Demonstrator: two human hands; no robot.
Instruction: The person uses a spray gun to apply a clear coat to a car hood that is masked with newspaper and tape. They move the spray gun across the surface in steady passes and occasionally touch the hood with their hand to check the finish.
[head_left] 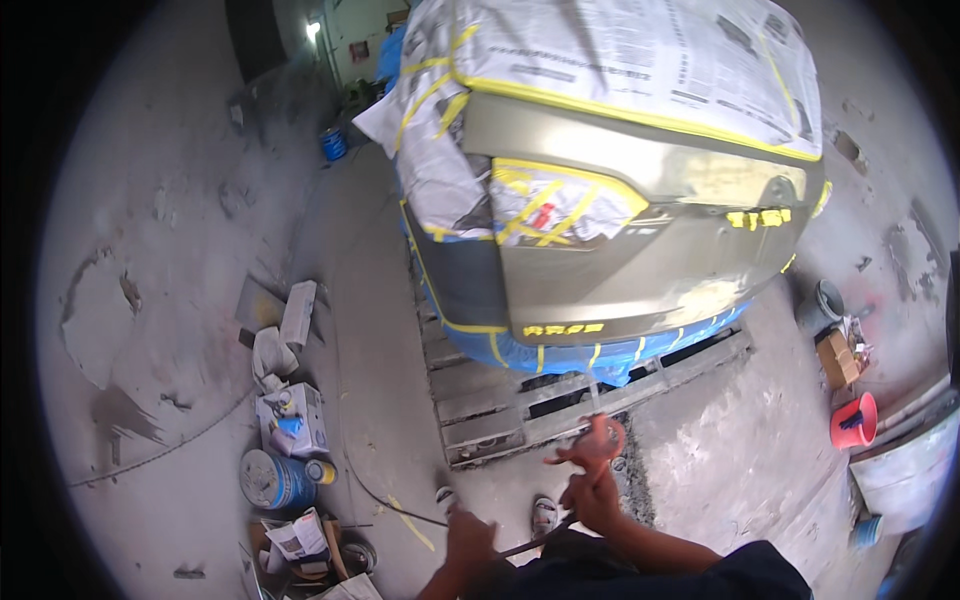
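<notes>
My right hand (pixel 598 503) is wrapped around the handle of a red-orange air gun (pixel 597 447), its front pointing at the car; motion blur hides its finer shape. A dark hose (pixel 535 545) runs from the air gun's lower end to my left hand (pixel 472 542), which is closed around it. Ahead stands the rear of a car (pixel 610 275), gold-grey with paler patches. Printed white masking sheet (pixel 640 45) covers its upper part and a light opening, edged with yellow tape (pixel 640 115). Blue film (pixel 560 358) hangs along the bottom edge.
A slatted floor grate (pixel 480 407) lies under the car's rear. Along the left stand a blue drum (pixel 270 480), a white box (pixel 300 415) and an open carton (pixel 335 545). A red bucket (pixel 853 422) and a cardboard box (pixel 837 360) stand right. The hose trails across the floor.
</notes>
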